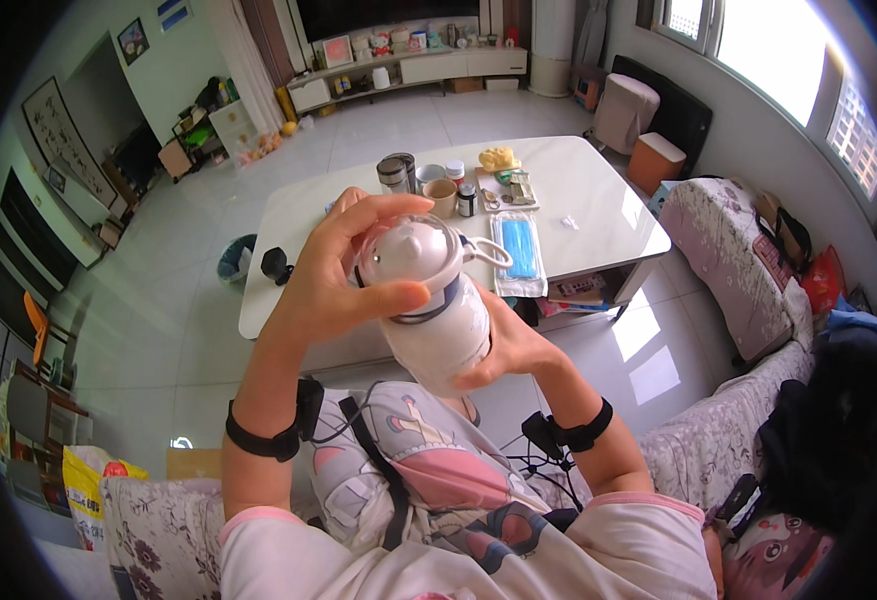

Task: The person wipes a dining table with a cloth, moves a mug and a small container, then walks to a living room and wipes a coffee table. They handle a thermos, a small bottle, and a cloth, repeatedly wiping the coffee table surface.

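A white bottle (438, 337) with a dark band near its neck is held tilted above my lap, in front of the coffee table. My left hand (333, 277) grips its domed lid (408, 251), thumb on the near side and fingers over the far side. The lid has a clear cover and a white loop handle (489, 253) pointing right. Around the bottle's lower body wraps my right hand (510, 341), its palm partly hidden behind the bottle. Both forearms wear black straps.
The white coffee table (596, 202) carries cups, jars, a tray (517, 201), a packet of blue masks (518, 251) and a small black object (276, 264). A waste bin (234, 261) stands left of it. A fabric-covered sofa (697, 442) lies at the right.
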